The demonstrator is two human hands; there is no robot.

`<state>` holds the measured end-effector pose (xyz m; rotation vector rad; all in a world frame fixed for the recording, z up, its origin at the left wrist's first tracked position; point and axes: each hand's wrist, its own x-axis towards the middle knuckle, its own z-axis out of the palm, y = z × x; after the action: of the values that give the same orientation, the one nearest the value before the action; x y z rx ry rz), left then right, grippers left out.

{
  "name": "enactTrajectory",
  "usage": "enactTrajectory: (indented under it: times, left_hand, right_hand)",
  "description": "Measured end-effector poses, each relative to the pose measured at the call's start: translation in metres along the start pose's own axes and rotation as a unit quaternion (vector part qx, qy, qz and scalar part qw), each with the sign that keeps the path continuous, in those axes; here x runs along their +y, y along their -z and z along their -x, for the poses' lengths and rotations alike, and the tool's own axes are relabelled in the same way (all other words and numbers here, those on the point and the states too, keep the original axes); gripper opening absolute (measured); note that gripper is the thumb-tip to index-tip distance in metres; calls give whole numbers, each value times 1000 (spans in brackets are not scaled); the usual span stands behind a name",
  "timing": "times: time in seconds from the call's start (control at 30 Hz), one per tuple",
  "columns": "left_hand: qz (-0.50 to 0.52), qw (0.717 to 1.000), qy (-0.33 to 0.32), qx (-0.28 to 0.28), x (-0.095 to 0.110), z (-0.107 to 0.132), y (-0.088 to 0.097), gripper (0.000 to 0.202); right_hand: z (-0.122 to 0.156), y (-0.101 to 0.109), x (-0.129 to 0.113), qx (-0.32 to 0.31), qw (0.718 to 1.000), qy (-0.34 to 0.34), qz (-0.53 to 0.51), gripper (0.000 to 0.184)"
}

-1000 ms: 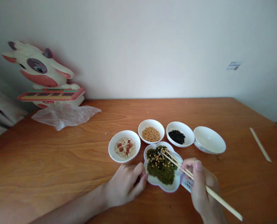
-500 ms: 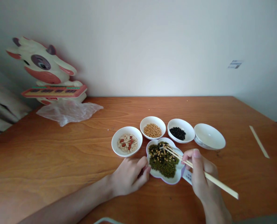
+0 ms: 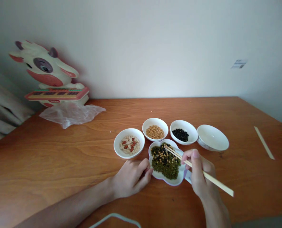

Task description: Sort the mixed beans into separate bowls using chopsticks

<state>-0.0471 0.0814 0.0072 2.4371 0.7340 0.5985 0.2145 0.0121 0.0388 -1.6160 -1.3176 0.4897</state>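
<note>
A flower-shaped white dish (image 3: 169,181) of mixed green, black and yellow beans sits at the table's near middle. My right hand (image 3: 199,177) is closed on a pair of wooden chopsticks (image 3: 217,182); their tips rest in the bean pile. My left hand (image 3: 131,177) lies on the table with fingers curled, touching the dish's left rim. Behind the dish stand a bowl of peanuts (image 3: 128,146), a bowl of yellow beans (image 3: 155,129), a bowl of black beans (image 3: 183,131) and an empty white bowl (image 3: 212,138).
The wooden table (image 3: 60,158) runs to a pale wall. A cow-shaped toy keyboard (image 3: 49,76) and a crumpled clear plastic bag (image 3: 71,114) sit at the back left. A chopstick wrapper (image 3: 264,142) lies at the right. A small printed packet (image 3: 188,177) peeks from under my right hand.
The chopstick tips have stayed in the bean pile while my right hand shifted slightly left. The view has tilted a little. My left hand has stayed at the dish's rim.
</note>
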Motion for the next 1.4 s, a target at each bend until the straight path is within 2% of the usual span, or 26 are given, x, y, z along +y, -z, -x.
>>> enactTrajectory:
  times: [0.3,0.53,0.83,1.07,1.23,1.4]
  left_hand:
    - [6,1000,0,-9,1,1,2,12]
    - [5,1000,-1,-17,0,3,1,12]
    - [-3,999,-31,-10,0,3,2,13]
    - [18,1000,-2,10,2,4,0,5]
    - [53,997,37,33,2,5,-2,20]
    - [10,999,38,-2,3,3,2,51]
  right_hand:
    - [1,2,-1,-17,996,-57,-62,61]
    - [1,-4,-1,-34,993,-57,-97,67]
    - [-8,0,14,-28,974,-140,-176,70]
    - [-7,-3,22,-48,979,-126,-155,66]
    - [-1,-2,17,-28,980,-123,-155,64]
    - [5,1,4,-42,986,-100,-125,60]
